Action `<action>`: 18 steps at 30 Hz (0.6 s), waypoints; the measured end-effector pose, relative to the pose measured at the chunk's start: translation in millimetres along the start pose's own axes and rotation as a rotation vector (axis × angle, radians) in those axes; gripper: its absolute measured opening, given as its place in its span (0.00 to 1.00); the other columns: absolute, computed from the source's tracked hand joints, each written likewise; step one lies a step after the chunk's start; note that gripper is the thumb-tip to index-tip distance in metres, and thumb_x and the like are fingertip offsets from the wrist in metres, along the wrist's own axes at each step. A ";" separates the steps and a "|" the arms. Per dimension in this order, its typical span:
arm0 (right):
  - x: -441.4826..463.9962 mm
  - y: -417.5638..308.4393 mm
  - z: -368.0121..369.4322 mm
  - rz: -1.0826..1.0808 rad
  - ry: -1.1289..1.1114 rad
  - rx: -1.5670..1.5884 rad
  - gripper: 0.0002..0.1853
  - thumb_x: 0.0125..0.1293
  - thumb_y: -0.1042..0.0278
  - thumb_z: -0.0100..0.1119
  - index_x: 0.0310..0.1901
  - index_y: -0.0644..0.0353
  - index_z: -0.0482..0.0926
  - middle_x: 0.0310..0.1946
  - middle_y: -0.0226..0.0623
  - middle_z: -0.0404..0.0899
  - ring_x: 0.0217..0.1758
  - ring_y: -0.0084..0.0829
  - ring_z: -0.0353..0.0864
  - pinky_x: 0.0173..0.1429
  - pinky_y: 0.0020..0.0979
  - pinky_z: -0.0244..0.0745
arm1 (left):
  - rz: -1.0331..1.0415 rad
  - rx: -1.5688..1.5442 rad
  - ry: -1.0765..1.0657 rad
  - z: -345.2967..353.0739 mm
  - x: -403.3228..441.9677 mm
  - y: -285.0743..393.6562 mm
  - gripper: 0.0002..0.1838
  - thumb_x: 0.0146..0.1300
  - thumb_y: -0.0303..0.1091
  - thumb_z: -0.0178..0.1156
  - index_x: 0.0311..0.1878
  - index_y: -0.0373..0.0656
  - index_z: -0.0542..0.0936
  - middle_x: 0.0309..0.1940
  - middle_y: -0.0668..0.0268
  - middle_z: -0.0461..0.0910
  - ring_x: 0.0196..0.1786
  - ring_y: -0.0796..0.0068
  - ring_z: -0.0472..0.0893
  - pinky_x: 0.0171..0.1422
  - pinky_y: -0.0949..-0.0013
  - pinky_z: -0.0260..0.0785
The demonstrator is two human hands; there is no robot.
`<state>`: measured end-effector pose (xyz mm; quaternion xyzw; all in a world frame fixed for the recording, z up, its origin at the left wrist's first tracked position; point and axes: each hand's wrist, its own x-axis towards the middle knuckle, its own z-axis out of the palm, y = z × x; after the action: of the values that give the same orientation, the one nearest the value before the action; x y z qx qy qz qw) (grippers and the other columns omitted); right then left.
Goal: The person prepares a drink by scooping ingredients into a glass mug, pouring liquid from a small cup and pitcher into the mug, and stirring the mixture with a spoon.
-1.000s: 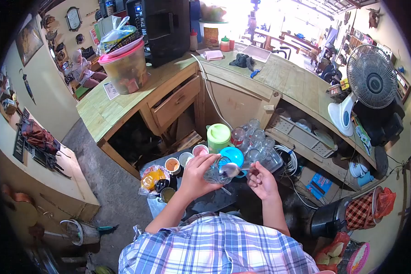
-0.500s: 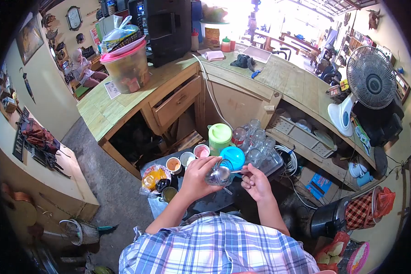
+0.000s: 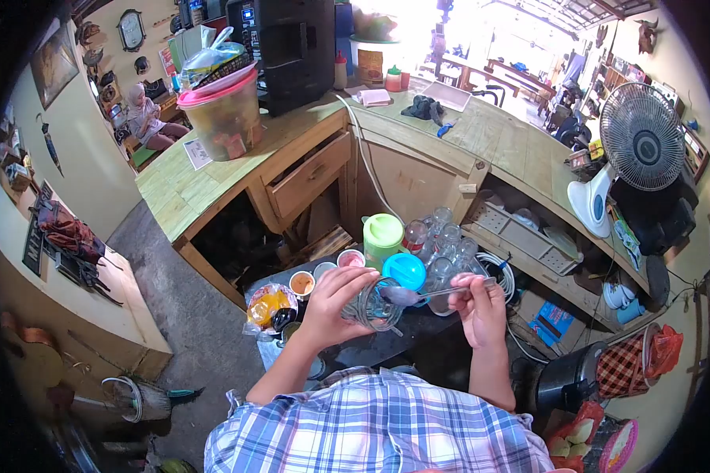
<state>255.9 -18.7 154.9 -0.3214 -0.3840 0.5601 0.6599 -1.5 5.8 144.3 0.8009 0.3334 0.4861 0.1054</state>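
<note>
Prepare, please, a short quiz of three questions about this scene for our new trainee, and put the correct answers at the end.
1. Which hand holds the spoon?

2. True or false: the blue lid is closer to the plaid shirt than the green lid is.

3. What does the left hand hold?
A) a cloth
B) a glass
C) a fan

Key:
1. The right hand.
2. True.
3. B.
</note>
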 end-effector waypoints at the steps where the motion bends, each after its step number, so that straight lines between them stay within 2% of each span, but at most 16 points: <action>1: 2.4 -7.2 7.7 0.000 0.001 0.001 0.16 0.73 0.60 0.52 0.38 0.66 0.80 0.34 0.41 0.83 0.30 0.27 0.84 0.36 0.27 0.81 | 0.003 -0.013 -0.039 -3.4 2.7 0.8 0.40 0.35 0.41 0.78 0.58 0.45 0.77 0.53 0.62 0.79 0.57 0.59 0.77 0.63 0.55 0.66; 3: 8.5 -20.6 21.7 -0.026 -0.214 -0.253 0.15 0.74 0.63 0.50 0.38 0.68 0.79 0.35 0.43 0.83 0.32 0.28 0.85 0.38 0.29 0.82 | 0.008 -0.029 -0.082 -8.3 7.8 2.3 0.41 0.34 0.42 0.78 0.58 0.44 0.77 0.53 0.62 0.79 0.57 0.59 0.77 0.63 0.56 0.66; 4: 12.3 -24.8 28.4 -0.028 -0.295 -0.281 0.13 0.73 0.68 0.51 0.37 0.69 0.79 0.33 0.42 0.83 0.32 0.26 0.85 0.38 0.27 0.82 | -0.004 -0.074 -0.118 -10.2 10.5 2.8 0.41 0.33 0.42 0.78 0.58 0.44 0.77 0.53 0.61 0.79 0.57 0.58 0.77 0.63 0.56 0.66; 5: 14.7 -29.0 36.0 -0.029 -0.291 -0.280 0.13 0.73 0.68 0.51 0.37 0.69 0.79 0.33 0.42 0.83 0.32 0.26 0.85 0.38 0.27 0.82 | -0.018 -0.120 -0.156 -11.6 12.1 3.5 0.42 0.32 0.42 0.79 0.58 0.44 0.77 0.53 0.61 0.79 0.58 0.58 0.77 0.64 0.56 0.65; 7: 18.8 -37.9 53.8 -0.017 -0.447 -0.461 0.11 0.71 0.70 0.54 0.38 0.70 0.80 0.31 0.38 0.83 0.32 0.23 0.84 0.37 0.24 0.81 | -0.015 -0.145 -0.178 -14.7 13.8 3.6 0.42 0.32 0.42 0.79 0.58 0.43 0.77 0.53 0.61 0.79 0.58 0.58 0.77 0.64 0.55 0.65; 8: 20.0 -43.8 64.5 -0.026 -0.474 -0.542 0.09 0.69 0.71 0.56 0.38 0.71 0.81 0.28 0.35 0.83 0.31 0.21 0.83 0.36 0.22 0.79 | -0.017 -0.168 -0.196 -15.9 14.1 4.2 0.43 0.31 0.42 0.79 0.57 0.43 0.77 0.52 0.61 0.79 0.58 0.58 0.77 0.64 0.55 0.65; 9: 20.9 -47.5 73.0 -0.028 -0.471 -0.540 0.09 0.69 0.71 0.56 0.38 0.71 0.81 0.28 0.35 0.83 0.31 0.21 0.83 0.36 0.22 0.79 | -0.015 -0.167 -0.199 -17.2 14.4 5.8 0.43 0.31 0.42 0.79 0.57 0.43 0.77 0.52 0.61 0.79 0.58 0.58 0.77 0.64 0.55 0.65; 12: 27.2 -52.2 90.2 -0.061 -0.649 -0.733 0.12 0.69 0.67 0.57 0.37 0.70 0.80 0.26 0.34 0.82 0.28 0.19 0.82 0.33 0.22 0.78 | -0.012 -0.168 -0.203 -20.6 15.5 9.0 0.43 0.30 0.41 0.79 0.57 0.43 0.77 0.52 0.59 0.79 0.58 0.57 0.77 0.65 0.55 0.65; 17: 30.6 -64.7 105.3 -0.083 -0.650 -0.793 0.12 0.69 0.66 0.57 0.34 0.69 0.79 0.24 0.36 0.82 0.26 0.20 0.83 0.32 0.23 0.76 | -0.015 -0.196 -0.172 -21.8 14.0 9.5 0.43 0.30 0.41 0.79 0.57 0.42 0.77 0.52 0.58 0.79 0.58 0.55 0.76 0.65 0.54 0.65; 18: 30.4 -65.1 108.4 -0.109 -0.705 -0.872 0.11 0.69 0.68 0.56 0.33 0.68 0.79 0.25 0.34 0.82 0.27 0.19 0.82 0.32 0.22 0.76 | -0.018 -0.195 -0.168 -22.0 12.8 9.8 0.43 0.30 0.41 0.79 0.57 0.42 0.77 0.52 0.58 0.79 0.58 0.55 0.76 0.65 0.54 0.65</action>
<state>196.3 -0.2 269.0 -0.3375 -0.7934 0.3881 0.3256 -12.0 3.2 169.3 0.8215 0.2820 0.4466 0.2147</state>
